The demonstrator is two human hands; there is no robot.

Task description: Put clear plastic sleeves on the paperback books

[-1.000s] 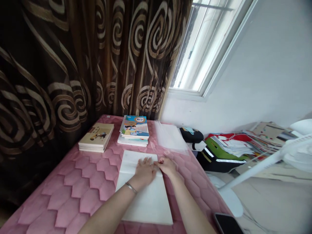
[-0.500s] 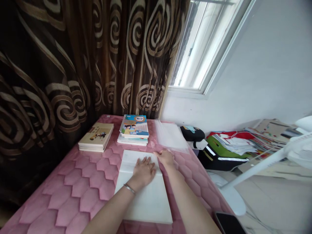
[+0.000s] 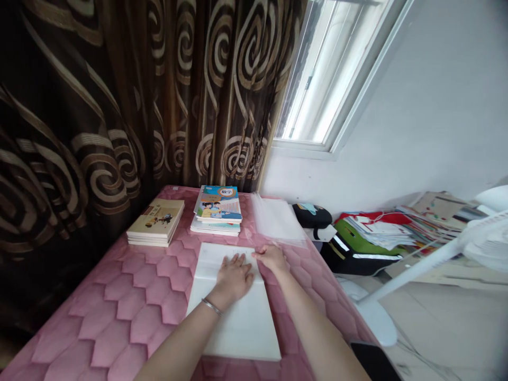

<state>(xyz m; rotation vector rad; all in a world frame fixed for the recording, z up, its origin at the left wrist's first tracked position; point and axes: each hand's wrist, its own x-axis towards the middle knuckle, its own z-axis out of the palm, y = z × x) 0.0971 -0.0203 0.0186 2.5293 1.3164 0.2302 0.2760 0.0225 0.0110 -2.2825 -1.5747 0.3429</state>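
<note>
A white book or pad (image 3: 234, 312) lies flat on the pink quilted table (image 3: 130, 296) in front of me. My left hand (image 3: 233, 277), with a bracelet at the wrist, rests flat on its upper half, fingers stretched out. My right hand (image 3: 272, 257) sits at the book's upper right corner, fingers curled down onto the edge; whether it pinches anything I cannot make out. Just beyond that hand lie clear plastic sleeves (image 3: 275, 219).
A stack of colourful textbooks (image 3: 217, 209) and a beige stack of books (image 3: 156, 221) stand at the table's far side by the dark swirl curtain. A phone (image 3: 373, 362) lies at the near right corner. Bags, papers and a white fan stand (image 3: 416, 264) fill the floor on the right.
My right hand has slid slightly up along the book's right edge to its top corner. The left hand stays flat on the page.
</note>
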